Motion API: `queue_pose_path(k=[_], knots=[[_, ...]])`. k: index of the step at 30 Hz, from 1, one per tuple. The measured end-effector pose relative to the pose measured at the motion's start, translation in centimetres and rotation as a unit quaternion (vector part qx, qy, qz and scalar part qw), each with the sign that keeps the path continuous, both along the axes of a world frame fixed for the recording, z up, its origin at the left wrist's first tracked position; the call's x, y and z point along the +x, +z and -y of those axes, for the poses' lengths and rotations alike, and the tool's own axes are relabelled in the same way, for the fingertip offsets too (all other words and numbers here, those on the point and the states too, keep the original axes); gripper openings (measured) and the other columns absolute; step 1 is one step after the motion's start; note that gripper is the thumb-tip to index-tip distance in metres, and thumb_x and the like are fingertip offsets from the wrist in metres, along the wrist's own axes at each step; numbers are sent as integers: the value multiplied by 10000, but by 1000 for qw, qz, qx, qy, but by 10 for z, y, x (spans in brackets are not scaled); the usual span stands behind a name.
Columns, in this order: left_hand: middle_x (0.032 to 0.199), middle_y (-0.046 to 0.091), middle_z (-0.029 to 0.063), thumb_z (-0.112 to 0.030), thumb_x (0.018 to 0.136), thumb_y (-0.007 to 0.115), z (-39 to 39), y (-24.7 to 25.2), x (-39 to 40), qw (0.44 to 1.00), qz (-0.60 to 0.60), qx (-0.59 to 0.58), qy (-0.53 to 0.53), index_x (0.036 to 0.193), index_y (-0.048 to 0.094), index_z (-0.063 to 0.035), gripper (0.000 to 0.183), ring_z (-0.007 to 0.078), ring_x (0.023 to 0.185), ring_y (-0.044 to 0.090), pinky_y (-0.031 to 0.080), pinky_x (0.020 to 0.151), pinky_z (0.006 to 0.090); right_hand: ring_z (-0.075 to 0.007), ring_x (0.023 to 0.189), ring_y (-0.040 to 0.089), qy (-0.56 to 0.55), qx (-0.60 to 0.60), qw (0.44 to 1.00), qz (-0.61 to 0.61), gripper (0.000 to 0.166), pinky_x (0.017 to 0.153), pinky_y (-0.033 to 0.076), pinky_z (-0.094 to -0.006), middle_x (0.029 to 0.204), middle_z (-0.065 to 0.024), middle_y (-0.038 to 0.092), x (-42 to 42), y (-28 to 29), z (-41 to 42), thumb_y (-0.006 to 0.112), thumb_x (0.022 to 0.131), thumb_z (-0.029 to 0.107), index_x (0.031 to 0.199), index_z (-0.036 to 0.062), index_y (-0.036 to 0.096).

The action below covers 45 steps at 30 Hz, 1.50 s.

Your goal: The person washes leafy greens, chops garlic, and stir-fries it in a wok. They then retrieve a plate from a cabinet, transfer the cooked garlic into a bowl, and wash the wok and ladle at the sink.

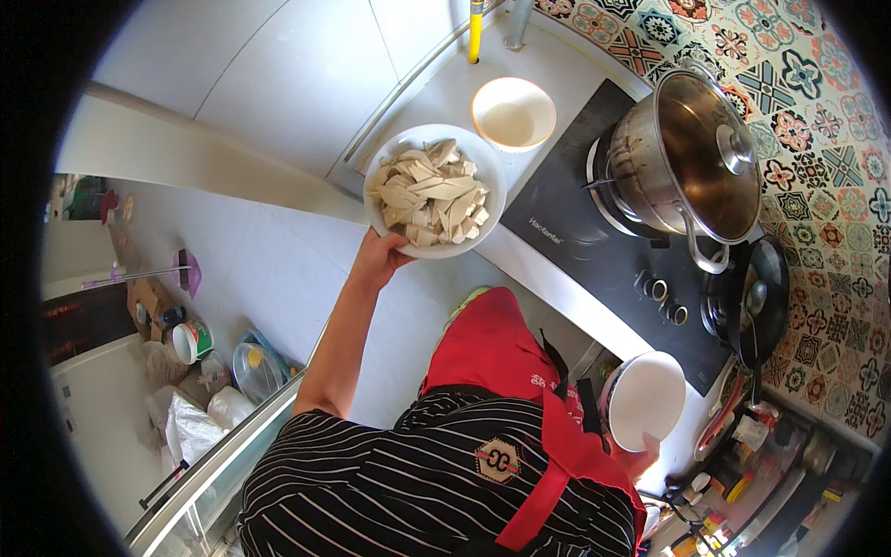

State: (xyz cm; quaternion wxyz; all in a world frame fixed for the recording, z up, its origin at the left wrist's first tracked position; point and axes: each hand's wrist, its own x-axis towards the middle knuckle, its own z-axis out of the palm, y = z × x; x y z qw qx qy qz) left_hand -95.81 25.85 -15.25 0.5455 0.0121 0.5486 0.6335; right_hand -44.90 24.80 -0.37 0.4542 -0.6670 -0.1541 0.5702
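Observation:
My left hand [381,259] grips the near rim of a white plate [496,184], with the thumb over the edge. Pale sliced and chunky food pieces [435,191], perhaps mushroom or tofu, are heaped on it. The plate overlaps the counter's corner in view; whether it touches the counter, I cannot tell. Low at the right, my right hand [635,456] holds a white bowl [647,400] with a dark-patterned outside, tipped so that its bare inside faces up towards me. Part of that hand is hidden behind the bowl and the red apron. A cream bowl [514,115] stands just beyond the plate.
A steel pot [644,167] under a glass lid [696,139] sits on the black gas hob [557,209]. Behind its knobs [663,299], a wok [773,299] holds a ladle [755,299]. A yellow pipe [475,35] rises at the counter's back. Bags and a bucket [191,341] crowd the left floor.

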Motion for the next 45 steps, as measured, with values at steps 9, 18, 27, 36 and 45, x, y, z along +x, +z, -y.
queue_pose_path(k=[9,18,27,36,45], knots=[[1156,600,123,-22,762,596,-36,-25,-57,998,-13,21,-52,1306,428,-57,571,249,983,644,587,806,387,-322,1173,499,-36,-6,997,64,758,828,510,-464,1329,-120,463,-4,-4,17,613,690,321,1386,122,387],[1239,568,155,-46,938,505,-16,-87,-22,977,153,136,50,1181,545,18,254,245,1173,529,431,1044,365,-326,1104,559,-138,60,986,-73,580,932,492,-473,1206,-213,553,28,-57,51,603,731,187,1262,-22,501],[990,635,60,-235,966,483,-71,27,193,928,17,-54,-369,950,525,-121,122,150,850,609,493,723,287,-328,1122,529,-417,99,882,-196,640,863,509,-477,1281,-158,474,120,-94,76,551,732,121,1333,31,351],[846,662,84,-223,978,471,-120,99,320,874,-154,103,-449,1066,590,-44,232,152,783,635,505,729,276,-439,1088,541,-540,137,817,-147,628,871,516,-600,1278,-202,465,261,-149,79,546,706,-5,1305,45,363],[1199,594,158,-346,964,519,-140,121,530,821,77,77,-560,1285,494,-45,441,247,1147,553,435,982,379,-376,1045,577,-525,97,840,-97,552,797,575,-507,1280,-181,474,328,-166,75,537,832,29,1348,128,368]])
